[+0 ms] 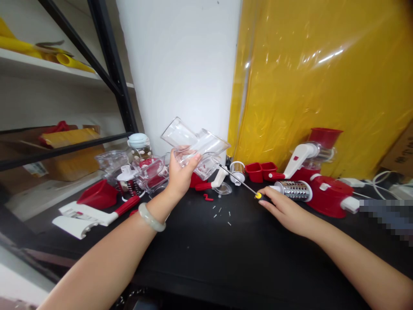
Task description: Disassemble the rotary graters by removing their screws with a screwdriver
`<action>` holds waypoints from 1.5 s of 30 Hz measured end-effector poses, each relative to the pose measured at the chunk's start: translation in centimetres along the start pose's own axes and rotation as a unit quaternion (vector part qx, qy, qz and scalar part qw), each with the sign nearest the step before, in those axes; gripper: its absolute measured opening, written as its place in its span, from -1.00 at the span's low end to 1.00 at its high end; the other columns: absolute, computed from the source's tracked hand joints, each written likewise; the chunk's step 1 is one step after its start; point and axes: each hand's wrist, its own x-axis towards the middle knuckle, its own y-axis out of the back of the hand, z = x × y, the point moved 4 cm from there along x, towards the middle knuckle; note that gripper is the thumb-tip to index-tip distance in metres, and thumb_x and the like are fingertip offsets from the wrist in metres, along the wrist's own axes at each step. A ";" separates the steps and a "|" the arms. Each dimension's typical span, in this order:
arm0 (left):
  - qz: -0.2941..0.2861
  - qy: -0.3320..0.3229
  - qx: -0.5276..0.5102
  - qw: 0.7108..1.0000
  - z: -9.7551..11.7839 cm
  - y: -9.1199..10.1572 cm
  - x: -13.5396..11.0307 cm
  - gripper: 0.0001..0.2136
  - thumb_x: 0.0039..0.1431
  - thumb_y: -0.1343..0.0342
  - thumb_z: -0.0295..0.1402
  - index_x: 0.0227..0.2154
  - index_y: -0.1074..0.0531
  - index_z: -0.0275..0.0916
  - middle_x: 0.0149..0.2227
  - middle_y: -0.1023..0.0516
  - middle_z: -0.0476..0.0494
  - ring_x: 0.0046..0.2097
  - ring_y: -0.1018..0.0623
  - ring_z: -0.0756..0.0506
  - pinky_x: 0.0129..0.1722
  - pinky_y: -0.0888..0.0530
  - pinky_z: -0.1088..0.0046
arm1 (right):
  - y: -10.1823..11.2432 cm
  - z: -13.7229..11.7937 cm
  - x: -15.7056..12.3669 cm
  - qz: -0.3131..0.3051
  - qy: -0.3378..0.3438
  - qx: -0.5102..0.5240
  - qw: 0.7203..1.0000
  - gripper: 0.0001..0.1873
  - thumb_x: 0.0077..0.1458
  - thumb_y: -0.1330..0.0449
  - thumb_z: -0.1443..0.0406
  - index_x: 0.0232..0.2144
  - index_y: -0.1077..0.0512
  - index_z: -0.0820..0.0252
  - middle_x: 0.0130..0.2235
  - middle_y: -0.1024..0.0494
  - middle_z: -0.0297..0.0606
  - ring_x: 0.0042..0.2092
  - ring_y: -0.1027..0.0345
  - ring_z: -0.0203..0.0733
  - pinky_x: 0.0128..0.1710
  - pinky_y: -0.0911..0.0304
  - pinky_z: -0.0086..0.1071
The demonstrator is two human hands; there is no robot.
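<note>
My left hand (183, 170) grips a clear plastic grater housing (200, 146), raised above the black table and tilted. In my right hand (274, 204) is a long screwdriver (240, 180), held by its dark handle with a yellow band. Its thin shaft points up and left, and the tip is at the right lower side of the housing; whether it sits in a screw I cannot tell. Several small screws (220, 210) lie scattered on the table below, near a small red plastic piece (208, 197). A white crank arm with a red handle (206, 186) lies behind them.
On the right stands an assembled red and white rotary grater (332, 189) beside a metal grating drum (293, 190). Red cups (261, 171) and another drum (238, 172) are at the back. Left are clear housings (150, 172), a red pusher (98, 194), white crank parts (82, 217) and a shelf frame (109, 56).
</note>
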 end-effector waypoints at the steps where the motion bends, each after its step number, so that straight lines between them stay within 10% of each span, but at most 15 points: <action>1: -0.002 -0.001 0.002 1.000 0.0 0.0 0.0 -0.46 -0.11 -0.40 -0.02 -0.14 -0.35 -0.18 -0.20 -0.49 -0.11 -0.01 -0.54 -0.23 0.10 -0.42 0.04 | 0.0 0.0 0.0 -0.002 -0.004 0.003 1.000 -0.71 0.31 0.02 0.06 -0.12 -0.34 0.09 -0.13 -0.50 -0.16 -0.09 -0.40 -0.04 -0.01 -0.31 -0.13; 10: -0.028 -0.004 0.000 1.000 1.0 -0.7 -0.4 -0.48 -0.11 -0.39 -0.01 -0.19 -0.38 -0.20 -0.18 -0.48 -0.14 -0.06 -0.56 -0.23 0.08 -0.44 0.04 | -0.1 0.7 0.1 0.041 -0.031 0.011 0.999 -0.78 0.24 -0.09 0.09 -0.24 -0.17 0.05 -0.31 -0.47 -0.29 -0.29 -0.40 -0.13 -0.22 -0.33 -0.22; 21: -0.019 -0.003 0.015 1.000 1.6 -0.7 -0.4 -0.45 -0.17 -0.40 0.04 -0.22 -0.39 -0.21 -0.18 -0.49 -0.17 -0.09 -0.57 -0.23 0.02 -0.47 0.04 | 0.1 -0.2 -0.3 0.001 -0.042 0.027 0.999 -0.60 0.35 0.12 0.01 0.03 -0.29 0.05 0.01 -0.51 -0.14 0.04 -0.40 -0.03 0.09 -0.27 -0.11; 33: -0.028 0.000 0.010 1.000 1.6 -0.8 -0.4 -0.46 -0.14 -0.39 0.02 -0.21 -0.37 -0.20 -0.20 -0.50 -0.16 -0.09 -0.57 -0.24 0.01 -0.46 0.06 | 0.2 0.2 0.0 0.065 -0.040 0.009 0.997 -0.73 0.21 -0.13 0.02 -0.26 -0.24 0.05 -0.31 -0.48 -0.28 -0.33 -0.39 -0.13 -0.32 -0.33 -0.25; 45: -0.022 -0.009 0.018 1.000 1.5 -0.6 -0.3 -0.47 -0.14 -0.40 0.00 -0.20 -0.38 -0.20 -0.20 -0.50 -0.15 -0.08 -0.56 -0.22 0.00 -0.47 0.09 | -0.5 -0.5 -0.6 -0.022 -0.043 0.036 0.998 -0.64 0.33 0.06 0.05 0.04 -0.30 0.06 0.06 -0.49 -0.12 0.09 -0.39 0.00 0.15 -0.26 -0.03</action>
